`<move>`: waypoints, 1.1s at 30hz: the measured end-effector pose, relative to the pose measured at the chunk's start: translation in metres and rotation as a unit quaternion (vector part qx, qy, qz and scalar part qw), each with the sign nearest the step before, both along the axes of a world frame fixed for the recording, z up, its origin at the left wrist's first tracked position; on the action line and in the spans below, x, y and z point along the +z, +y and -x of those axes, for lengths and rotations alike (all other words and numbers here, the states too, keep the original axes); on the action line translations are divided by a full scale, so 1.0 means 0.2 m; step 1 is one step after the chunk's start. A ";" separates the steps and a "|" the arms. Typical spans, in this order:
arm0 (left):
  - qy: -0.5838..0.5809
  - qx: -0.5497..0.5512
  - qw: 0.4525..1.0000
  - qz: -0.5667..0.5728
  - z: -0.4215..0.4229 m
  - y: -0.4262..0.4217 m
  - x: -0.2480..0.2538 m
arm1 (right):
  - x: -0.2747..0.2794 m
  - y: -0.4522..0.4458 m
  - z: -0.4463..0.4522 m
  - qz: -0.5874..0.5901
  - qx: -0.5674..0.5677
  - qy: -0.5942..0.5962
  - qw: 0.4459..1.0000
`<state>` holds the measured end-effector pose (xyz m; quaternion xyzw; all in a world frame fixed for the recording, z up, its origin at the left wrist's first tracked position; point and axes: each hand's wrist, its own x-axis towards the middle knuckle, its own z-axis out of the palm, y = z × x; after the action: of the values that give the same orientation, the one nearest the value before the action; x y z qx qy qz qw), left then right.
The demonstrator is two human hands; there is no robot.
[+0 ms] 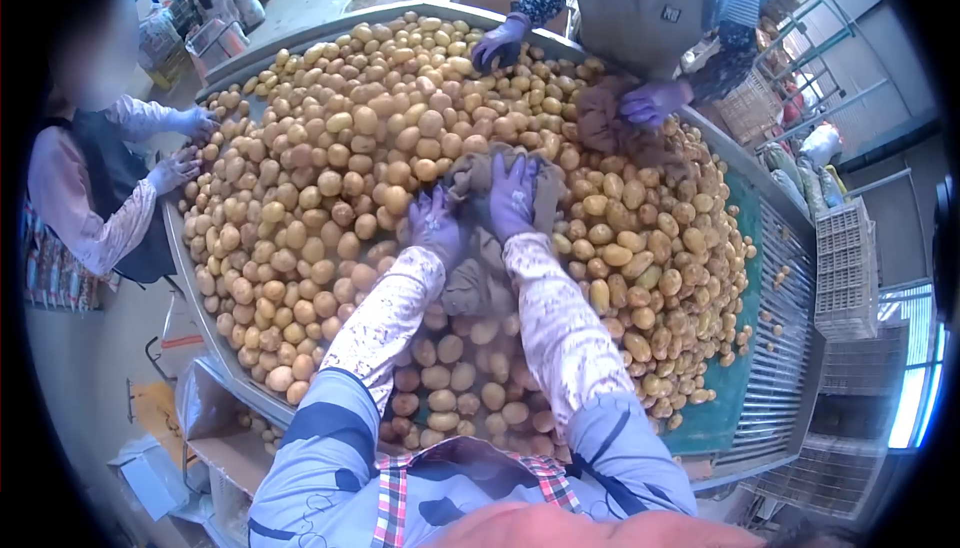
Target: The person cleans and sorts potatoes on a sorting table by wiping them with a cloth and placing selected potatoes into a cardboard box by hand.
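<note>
Both my hands wear purple gloves and reach into a wide heap of potatoes point(330, 184). A crumpled grey-brown cloth point(480, 286) lies on the heap between and under my hands. My right hand point(512, 198) presses on the cloth, its fingers spread and pointing away from me. Beside it, my left hand point(435, 224) rests at the cloth's left edge against the potatoes, fingers apart. What lies beneath my palms is hidden. More potatoes point(455, 378) show between my forearms, close to my body.
Across the heap, a co-worker's gloved hand point(655, 103) touches another brown cloth point(604, 120); their other hand point(500, 43) is on potatoes. A second co-worker's hands point(175, 170) are at the left rim. Metal rollers point(782, 348) and a white crate point(845, 268) stand right.
</note>
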<state>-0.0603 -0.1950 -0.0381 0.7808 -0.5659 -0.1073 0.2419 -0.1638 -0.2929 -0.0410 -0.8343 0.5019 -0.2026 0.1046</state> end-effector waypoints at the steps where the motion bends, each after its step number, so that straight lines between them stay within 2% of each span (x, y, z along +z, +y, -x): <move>1: 0.048 -0.015 0.995 -0.082 -0.04 -0.05 0.06 | -0.02 -0.05 -0.03 -0.015 -0.007 0.042 0.999; 2: -0.018 -0.008 0.989 -0.150 -0.05 -0.09 -0.03 | -0.03 -0.12 -0.05 -0.023 -0.010 0.081 0.996; 4: -0.073 -0.056 0.970 -0.226 -0.09 -0.11 0.05 | -0.11 -0.33 -0.13 0.013 0.008 0.120 0.993; 5: -0.082 -0.057 0.982 -0.162 -0.12 -0.09 0.00 | -0.04 -0.33 -0.16 -0.028 -0.005 0.194 0.981; 6: -0.089 -0.070 0.988 -0.108 -0.12 -0.05 -0.06 | 0.01 -0.30 -0.15 -0.043 0.023 0.157 0.986; 9: 0.009 -0.078 0.987 -0.140 -0.11 0.18 0.04 | -0.02 -0.13 -0.10 -0.084 0.042 0.211 0.973; 10: -0.025 -0.083 0.985 -0.151 -0.11 0.24 0.02 | 0.11 -0.01 -0.07 -0.092 0.064 0.232 0.966; 11: -0.056 -0.090 0.981 -0.162 -0.12 0.30 -0.04 | 0.26 0.09 -0.02 -0.187 0.116 0.210 0.953; 12: -0.084 -0.097 0.976 -0.175 -0.10 0.38 -0.07 | 0.17 0.18 0.03 -0.177 0.120 0.190 0.958; 13: -0.081 -0.109 0.975 -0.173 -0.06 0.47 0.03 | 0.08 0.27 0.07 -0.166 0.124 0.170 0.963; 14: -0.061 -0.084 0.983 -0.150 -0.03 0.58 -0.01 | 0.27 0.48 0.10 -0.185 0.106 0.167 0.963; 16: -0.020 -0.104 0.980 -0.166 -0.02 0.75 -0.12 | 0.05 0.66 0.16 -0.085 0.139 0.140 0.977; 18: 0.016 -0.122 0.988 -0.089 0.06 0.95 0.04 | -0.24 0.79 0.20 -0.088 0.104 0.049 0.990; 20: 0.087 -0.131 0.986 -0.048 0.12 1.10 0.13 | -0.28 0.97 0.27 -0.051 0.109 0.036 0.992; 21: -0.012 -0.137 0.984 -0.118 0.11 1.19 -0.09 | -0.13 1.08 0.36 -0.016 0.133 0.070 0.988; 22: -0.018 -0.139 0.984 -0.109 0.15 1.29 -0.09 | 0.09 1.19 0.44 0.022 0.158 0.104 0.982; 23: -0.022 -0.141 0.985 -0.101 0.19 1.39 -0.05 | 0.39 1.30 0.50 -0.131 0.168 0.101 0.972; 25: 0.010 -0.128 0.987 -0.099 0.25 1.54 0.09 | 0.32 1.47 0.70 -0.097 0.156 0.083 0.980; 27: -0.005 -0.094 0.986 -0.135 0.28 1.63 0.17 | 0.32 1.61 0.80 -0.054 0.145 0.084 0.984; 28: -0.014 -0.077 0.985 -0.151 0.30 1.65 0.18 | 0.34 1.67 0.82 -0.029 0.142 0.093 0.985; 29: -0.039 -0.118 0.981 -0.150 0.27 1.69 0.13 | 0.36 1.70 0.83 -0.003 0.137 0.101 0.985; 32: -0.045 -0.103 0.983 -0.147 0.25 1.60 0.07 | 0.02 1.70 0.78 0.071 0.180 0.140 0.971; 33: -0.068 -0.109 0.981 -0.148 0.23 1.50 0.12 | 0.23 1.63 0.69 0.012 0.172 0.113 0.978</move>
<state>-0.1069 0.1056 -0.0148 0.7472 -0.6405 -0.1625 0.0712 -0.3008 0.0338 0.0055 -0.9270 0.3566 -0.0921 0.0708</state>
